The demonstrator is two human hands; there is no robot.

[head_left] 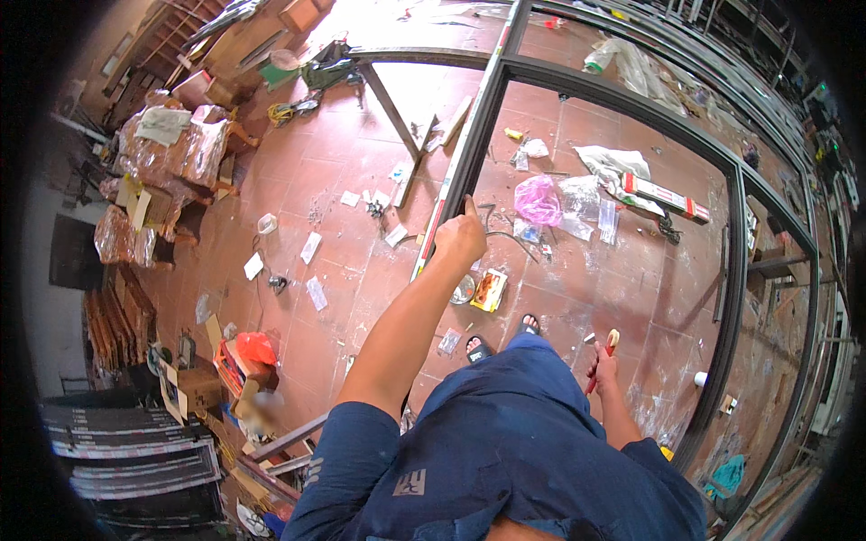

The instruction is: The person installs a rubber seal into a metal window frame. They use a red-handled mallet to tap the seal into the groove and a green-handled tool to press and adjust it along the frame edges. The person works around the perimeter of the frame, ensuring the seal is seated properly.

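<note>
Clamping the dark metal frame bar (478,135), the left hand (458,239) grips; the right hand (603,368) grips a pale-tipped brush (610,347).

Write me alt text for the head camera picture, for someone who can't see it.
Seen from above, a person in dark blue work clothes grips a dark metal frame bar with the left hand, while the right hand holds a small brush low at their side. Beneath lies a reddish tiled floor littered with plastic bags, paper scraps and tools.
</note>
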